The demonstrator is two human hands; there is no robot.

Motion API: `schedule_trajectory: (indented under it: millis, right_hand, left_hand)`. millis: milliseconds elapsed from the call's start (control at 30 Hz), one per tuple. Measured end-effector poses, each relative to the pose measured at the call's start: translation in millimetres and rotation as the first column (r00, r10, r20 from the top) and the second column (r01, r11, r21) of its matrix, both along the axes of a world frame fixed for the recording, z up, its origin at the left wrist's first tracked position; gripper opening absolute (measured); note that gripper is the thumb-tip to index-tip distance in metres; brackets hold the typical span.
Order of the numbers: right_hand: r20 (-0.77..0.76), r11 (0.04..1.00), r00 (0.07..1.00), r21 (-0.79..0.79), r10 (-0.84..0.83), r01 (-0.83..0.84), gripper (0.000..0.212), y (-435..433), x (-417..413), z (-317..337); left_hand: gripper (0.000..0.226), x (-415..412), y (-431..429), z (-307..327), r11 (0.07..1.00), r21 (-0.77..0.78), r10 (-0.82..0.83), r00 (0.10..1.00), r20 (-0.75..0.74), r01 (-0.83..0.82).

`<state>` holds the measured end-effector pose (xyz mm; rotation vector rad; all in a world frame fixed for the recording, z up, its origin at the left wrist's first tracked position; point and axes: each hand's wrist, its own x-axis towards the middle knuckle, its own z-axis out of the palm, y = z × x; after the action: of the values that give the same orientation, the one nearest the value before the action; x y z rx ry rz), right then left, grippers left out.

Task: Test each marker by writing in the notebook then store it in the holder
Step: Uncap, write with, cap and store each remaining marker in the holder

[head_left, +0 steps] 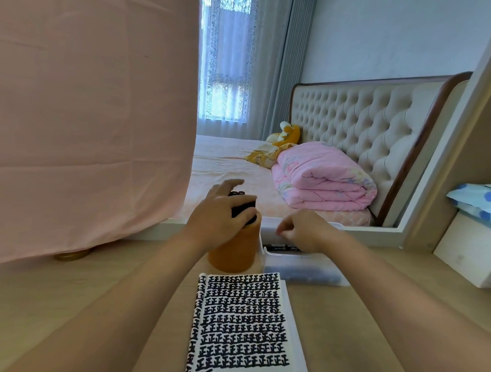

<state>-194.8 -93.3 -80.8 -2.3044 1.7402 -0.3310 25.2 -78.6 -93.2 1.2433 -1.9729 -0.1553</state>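
An orange cylindrical holder (233, 252) stands on the wooden desk beyond the notebook (243, 329), whose open page is filled with rows of black marks. My left hand (220, 213) rests over the holder's mouth, fingers curled round black markers (242, 204) that stick up from it. My right hand (301, 230) hovers over a clear plastic box (302, 268) to the right of the holder, its fingers loosely curled with nothing visibly in them. One black marker (282, 248) lies in that box.
A pink cloth (86, 122) hangs over the desk's left side, with a gold base (72, 254) beneath it. A mirror behind the desk reflects a bed. A white box (472, 252) and a blue dotted packet (480, 201) sit at the right.
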Motion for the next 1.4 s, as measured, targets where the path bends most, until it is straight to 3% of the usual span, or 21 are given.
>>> schedule_trajectory:
  millis: [100,167,300,500,633,800,1033,1167,1300,1400]
  right_hand:
    - [-0.084,0.998,0.996,0.061,-0.024,0.029,0.027,-4.0,-3.8,-11.4]
    - [-0.092,0.996,0.996,0.081,-0.017,0.024,0.029,-8.5,-1.9,-14.3]
    - [-0.149,0.994,0.989,0.100,-0.024,0.039,0.036,-23.6,3.7,-25.0]
    - [-0.212,0.994,0.977,0.102,-0.019,0.041,0.015,-33.8,5.4,-37.8]
    - [-0.235,0.997,0.972,0.083,0.016,0.003,0.014,-27.6,5.0,-30.8]
    - [-0.075,0.987,0.996,-0.149,0.053,-0.064,0.009,2.9,-3.6,4.0]
    - [0.226,0.943,0.970,-0.334,0.091,-0.010,0.017,76.3,-13.1,24.4]
    - [0.387,0.943,0.920,-0.324,0.057,0.078,0.016,111.5,-11.4,16.3]
    - [0.456,0.970,0.887,-0.238,0.075,0.041,0.018,141.6,-3.8,-2.4]
    - [0.473,0.978,0.877,-0.209,0.086,0.017,0.021,161.5,6.0,-13.4]
  left_hand:
    - [0.069,5.5,5.0,-3.5,1.000,-0.002,-0.012,1.000,-0.008,0.012]
    - [0.079,8.7,7.9,-8.7,0.999,0.029,-0.027,1.000,-0.004,0.027]
    - [0.078,7.5,8.3,-13.8,1.000,0.009,-0.021,1.000,-0.007,0.021]
    - [0.080,-0.2,6.6,-17.2,1.000,0.009,0.009,1.000,-0.008,-0.009]
    - [0.082,-1.6,7.8,-15.9,1.000,0.028,0.015,1.000,-0.006,-0.014]
    - [0.087,-2.4,19.4,-6.4,0.999,0.050,0.018,1.000,-0.010,-0.017]
    - [0.048,-7.1,58.7,-0.9,0.980,-0.177,0.075,0.995,-0.071,-0.086]
    - [0.039,-6.9,88.7,-7.3,0.985,-0.172,0.017,0.999,-0.027,-0.021]
    - [0.041,-1.7,118.6,-17.6,0.994,-0.098,-0.032,0.998,0.046,0.037]
    - [0.027,6.6,140.2,-26.5,0.996,-0.068,-0.054,0.995,0.081,0.060]
